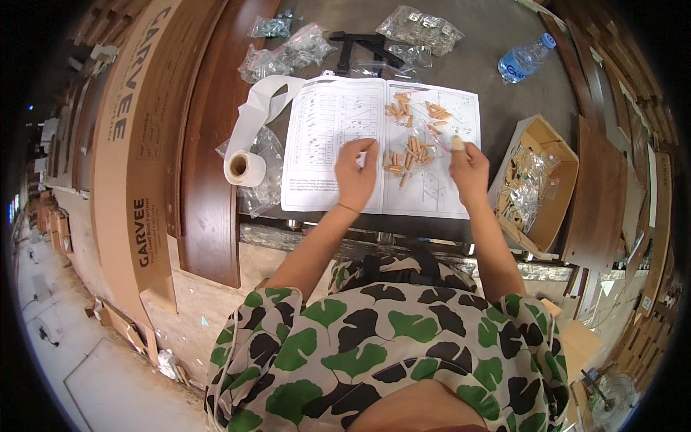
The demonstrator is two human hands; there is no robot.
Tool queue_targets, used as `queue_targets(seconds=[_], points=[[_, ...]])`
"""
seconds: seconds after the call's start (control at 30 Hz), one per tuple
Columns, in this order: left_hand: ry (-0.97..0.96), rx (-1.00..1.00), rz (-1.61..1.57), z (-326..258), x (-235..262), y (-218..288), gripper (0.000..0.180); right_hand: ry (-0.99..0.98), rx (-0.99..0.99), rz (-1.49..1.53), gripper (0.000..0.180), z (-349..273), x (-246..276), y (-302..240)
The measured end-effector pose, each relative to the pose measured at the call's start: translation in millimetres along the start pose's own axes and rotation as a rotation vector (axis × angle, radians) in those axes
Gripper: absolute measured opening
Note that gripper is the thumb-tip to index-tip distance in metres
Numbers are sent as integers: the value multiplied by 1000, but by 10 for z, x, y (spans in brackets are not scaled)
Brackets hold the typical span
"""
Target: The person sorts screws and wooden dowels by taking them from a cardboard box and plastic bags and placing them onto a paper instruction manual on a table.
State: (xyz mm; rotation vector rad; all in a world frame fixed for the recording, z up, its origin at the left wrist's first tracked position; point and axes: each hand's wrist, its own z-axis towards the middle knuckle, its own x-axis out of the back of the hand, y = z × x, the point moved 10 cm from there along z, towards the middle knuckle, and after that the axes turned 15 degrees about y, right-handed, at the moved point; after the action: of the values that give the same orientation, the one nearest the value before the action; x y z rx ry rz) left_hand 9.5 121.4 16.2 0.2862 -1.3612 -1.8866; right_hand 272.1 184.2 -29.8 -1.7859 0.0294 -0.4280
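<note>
An instruction booklet (324, 155) lies spread on the dark table. Several small wooden dowels (414, 150) rest in loose groups on its right page, among what looks like clear plastic with thin red lines. Over the inner part of the left page is my left hand (355, 174), its fingers curled and closed near the dowels; whatever they pinch, if anything, is hidden. My right hand (471, 175) is closed at the right page's outer edge. A small pale patch shows at its fingertips, too small to name. Both hands are apart from each other.
Left of the booklet stands a roll of clear film or tape (245, 168). Bags of hardware (421, 30) and black parts (363, 49) lie behind. A water bottle (525, 59) is at far right, above an open carton (540, 216) of small bags. Brown boards (209, 144) flank the left.
</note>
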Motion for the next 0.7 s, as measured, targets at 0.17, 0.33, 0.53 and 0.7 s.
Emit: queue_targets(seconds=[0.17,0.33,0.53,0.7], points=[[-315,25,138,-56,-153,-13,28,115,812,-310,15,-155,-472,-701],[-312,-164,170,-329,-198,68,43,27,942,-330,21,-268,-769,-654],[-392,231,16,-342,-291,-324,28,-39,1006,-422,42,-604,-939,-622],[-389,285,34,-226,-166,-313,19,-117,1073,-530,45,-735,-1027,-666]])
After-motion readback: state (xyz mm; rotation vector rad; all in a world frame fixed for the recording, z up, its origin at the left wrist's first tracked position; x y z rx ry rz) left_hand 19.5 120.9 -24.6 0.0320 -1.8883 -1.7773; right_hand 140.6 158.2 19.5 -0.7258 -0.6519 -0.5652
